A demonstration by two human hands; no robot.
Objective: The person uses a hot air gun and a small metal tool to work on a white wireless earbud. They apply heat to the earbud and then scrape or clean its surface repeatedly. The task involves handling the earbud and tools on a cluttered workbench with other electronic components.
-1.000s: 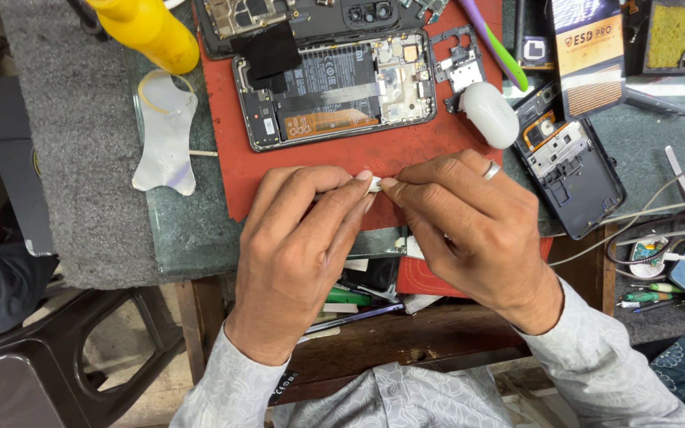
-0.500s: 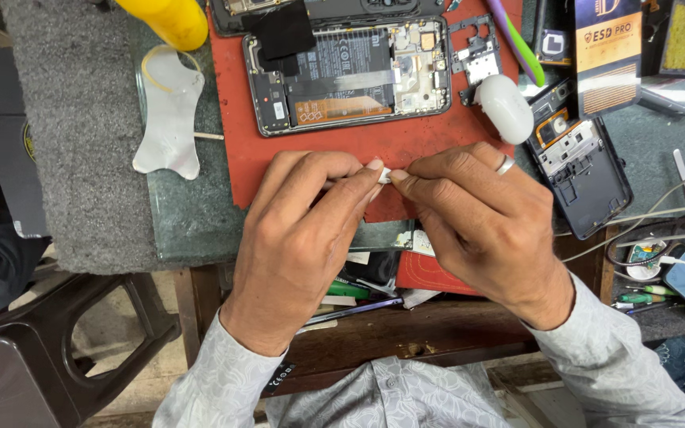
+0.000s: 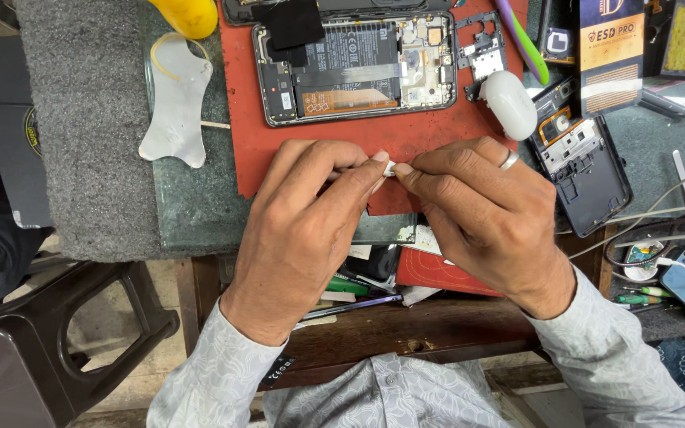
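Centre of the frame, just above the lower edge of a red mat (image 3: 247, 143): left hand (image 3: 303, 230) and right hand (image 3: 485, 222) meeting fingertip to fingertip. Both grips pinched closed on a small white piece (image 3: 390, 167), held between thumbs and forefingers, too tiny to identify further. Upper centre, on the mat: an opened phone (image 3: 354, 67), battery and boards exposed. Right of it, a white oval case (image 3: 509, 103) and a dark phone back cover (image 3: 588, 166), inner side up. Upper left, on the green table (image 3: 192, 214): a clear plastic pry card (image 3: 174, 103). Best handled, by the look of it, with light, steady pressure, wrists braced low, piece kept over the mat to catch any drop.
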